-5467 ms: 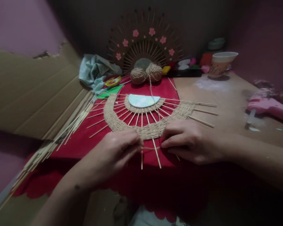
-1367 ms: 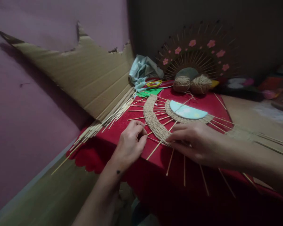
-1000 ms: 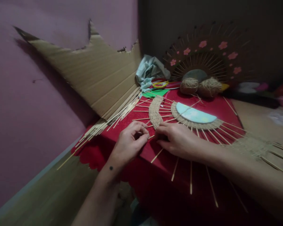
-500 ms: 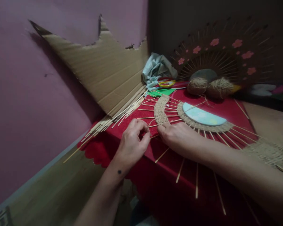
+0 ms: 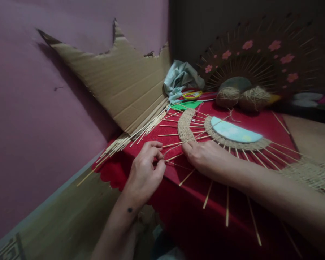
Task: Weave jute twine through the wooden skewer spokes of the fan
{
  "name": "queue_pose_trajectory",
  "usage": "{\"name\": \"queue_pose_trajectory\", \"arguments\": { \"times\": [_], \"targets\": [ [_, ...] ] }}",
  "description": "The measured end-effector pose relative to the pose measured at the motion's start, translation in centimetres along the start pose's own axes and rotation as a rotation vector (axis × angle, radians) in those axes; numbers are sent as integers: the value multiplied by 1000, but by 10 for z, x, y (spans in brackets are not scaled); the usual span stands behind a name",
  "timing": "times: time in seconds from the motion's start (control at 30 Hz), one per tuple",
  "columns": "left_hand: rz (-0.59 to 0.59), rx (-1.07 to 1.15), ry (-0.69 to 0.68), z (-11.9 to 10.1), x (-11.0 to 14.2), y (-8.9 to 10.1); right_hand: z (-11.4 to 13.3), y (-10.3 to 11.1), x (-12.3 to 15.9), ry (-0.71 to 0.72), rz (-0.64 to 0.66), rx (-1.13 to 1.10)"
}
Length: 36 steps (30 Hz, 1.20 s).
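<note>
A half-round woven fan (image 5: 186,126) of thin sticks and natural twine lies on the red cloth. Its inner woven band (image 5: 238,147) borders a pale blue half-disc (image 5: 234,130). My left hand (image 5: 147,168) is left of the outer band, thumb and fingertips pinched on a thin strand of twine (image 5: 176,165) that runs toward the sticks. My right hand (image 5: 206,155) reaches across the fan, its fingers closed at the lower end of the outer band and covering the spot they grip. Bare stick ends (image 5: 227,213) fan out below that forearm.
Loose sticks (image 5: 116,144) lie along the table's left edge, beside a leaning cardboard sheet (image 5: 130,79). Behind the fan are twine balls (image 5: 256,98), a yellow ring-shaped item (image 5: 192,95) and crumpled cloth (image 5: 182,77). A dark fan with pink flowers (image 5: 274,45) stands at the back.
My left hand has moved left and slightly down, away from my right hand, and more of the twine shows between them. My right hand stays at the band's end.
</note>
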<state>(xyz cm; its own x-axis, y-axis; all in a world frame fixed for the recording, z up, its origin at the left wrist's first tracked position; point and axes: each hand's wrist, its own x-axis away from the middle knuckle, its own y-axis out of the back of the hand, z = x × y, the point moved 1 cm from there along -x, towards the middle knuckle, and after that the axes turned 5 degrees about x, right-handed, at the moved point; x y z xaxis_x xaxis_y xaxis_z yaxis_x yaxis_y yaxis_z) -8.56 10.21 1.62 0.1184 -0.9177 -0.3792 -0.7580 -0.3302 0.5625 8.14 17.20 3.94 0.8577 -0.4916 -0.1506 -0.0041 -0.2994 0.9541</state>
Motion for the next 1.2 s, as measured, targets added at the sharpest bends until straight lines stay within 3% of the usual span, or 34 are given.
{"name": "queue_pose_trajectory", "arguments": {
  "times": [0.23,0.43,0.6,0.67,0.77,0.87,1.0,1.1,1.2],
  "targets": [
    [25,-13,-20,3,-4,5,0,1,1,9,6,61],
    [106,-162,-196,5,-27,1,-1,-7,1,-4,-7,-6],
    [163,-314,-352,2,-58,-13,-15,-11,3,-202,-109,-460],
    [184,-316,-376,2,-67,-20,-21,-11,4,-272,-173,-655],
    [169,-275,-359,3,-71,-28,-25,-10,6,-284,-222,-776],
    [152,-231,-278,5,-68,-32,-20,-12,7,-251,-245,-742],
    [162,-227,-230,7,-65,-30,-8,-14,9,-173,-343,-439],
    [181,-245,-239,10,-67,-28,-1,-16,7,-60,-277,-276],
    [179,-249,-249,13,-71,-26,0,-19,4,-51,-136,-273]
  ]
}}
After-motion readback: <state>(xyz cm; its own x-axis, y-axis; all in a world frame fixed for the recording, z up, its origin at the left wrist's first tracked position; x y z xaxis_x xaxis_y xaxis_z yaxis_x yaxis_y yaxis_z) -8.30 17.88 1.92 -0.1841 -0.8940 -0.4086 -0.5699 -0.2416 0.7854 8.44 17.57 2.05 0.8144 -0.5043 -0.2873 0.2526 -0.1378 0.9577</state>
